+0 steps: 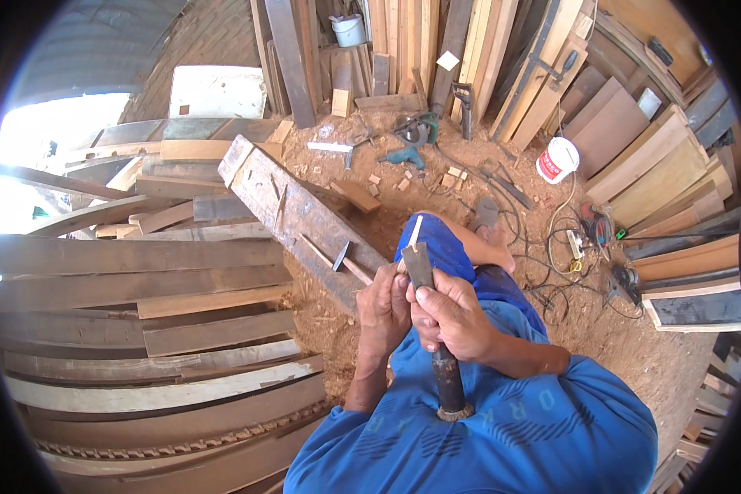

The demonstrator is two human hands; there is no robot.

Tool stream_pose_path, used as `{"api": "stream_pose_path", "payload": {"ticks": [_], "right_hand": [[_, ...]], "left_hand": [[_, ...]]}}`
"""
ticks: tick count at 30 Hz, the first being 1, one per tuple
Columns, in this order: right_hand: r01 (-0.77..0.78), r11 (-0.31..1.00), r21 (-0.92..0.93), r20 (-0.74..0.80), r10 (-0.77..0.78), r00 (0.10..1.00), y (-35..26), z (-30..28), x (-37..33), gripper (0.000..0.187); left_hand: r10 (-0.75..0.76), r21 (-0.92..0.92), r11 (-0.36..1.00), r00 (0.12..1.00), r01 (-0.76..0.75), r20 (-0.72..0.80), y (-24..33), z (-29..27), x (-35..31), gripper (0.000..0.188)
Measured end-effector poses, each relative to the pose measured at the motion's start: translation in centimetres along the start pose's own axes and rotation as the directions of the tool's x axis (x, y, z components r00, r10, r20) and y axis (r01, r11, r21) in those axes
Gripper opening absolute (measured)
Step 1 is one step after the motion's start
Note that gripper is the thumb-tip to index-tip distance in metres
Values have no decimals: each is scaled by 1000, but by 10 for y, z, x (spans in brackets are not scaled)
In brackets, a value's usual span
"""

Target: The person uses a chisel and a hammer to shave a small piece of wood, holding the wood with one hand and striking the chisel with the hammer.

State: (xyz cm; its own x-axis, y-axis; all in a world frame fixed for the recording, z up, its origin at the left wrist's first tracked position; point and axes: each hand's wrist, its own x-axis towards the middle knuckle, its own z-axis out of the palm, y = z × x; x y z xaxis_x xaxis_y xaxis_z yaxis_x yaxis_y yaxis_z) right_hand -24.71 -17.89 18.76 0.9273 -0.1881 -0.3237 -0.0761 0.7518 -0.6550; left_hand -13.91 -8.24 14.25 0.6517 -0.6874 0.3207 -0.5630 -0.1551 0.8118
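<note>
Chisel (433,317), one, upright over blue-clad lap; right hand (453,317) clamped round handle, left hand (384,309) pinching blade near tip. Hammer (347,262), one, on grey beam (292,210). Buckets: two, white (556,159). Chisel middle hidden by fingers

Under you is a floor (634,346) of reddish dirt and sawdust. On it, to your left, lie stacked planks (140,329), long and weathered. A thick beam (296,214) slants across the dirt ahead of you, with a hammer (350,262) resting on it. Farther off you see a green drill (407,154), small offcuts (403,183), a white bucket (557,160), and tangled cables (568,255) to your right.
</note>
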Motion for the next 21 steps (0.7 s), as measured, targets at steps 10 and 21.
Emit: {"api": "stream_pose_path", "payload": {"ticks": [10, 21], "right_hand": [[242, 968, -71, -138, -249, 959, -18, -9, -14, 18], [-77, 985, 152, 32, 73, 997, -2, -2, 24, 12]], "left_hand": [[-104, -14, 994, 989, 106, 109, 3, 10, -40, 13], [-625, -737, 414, 755, 535, 197, 0, 18, 34, 34]]}}
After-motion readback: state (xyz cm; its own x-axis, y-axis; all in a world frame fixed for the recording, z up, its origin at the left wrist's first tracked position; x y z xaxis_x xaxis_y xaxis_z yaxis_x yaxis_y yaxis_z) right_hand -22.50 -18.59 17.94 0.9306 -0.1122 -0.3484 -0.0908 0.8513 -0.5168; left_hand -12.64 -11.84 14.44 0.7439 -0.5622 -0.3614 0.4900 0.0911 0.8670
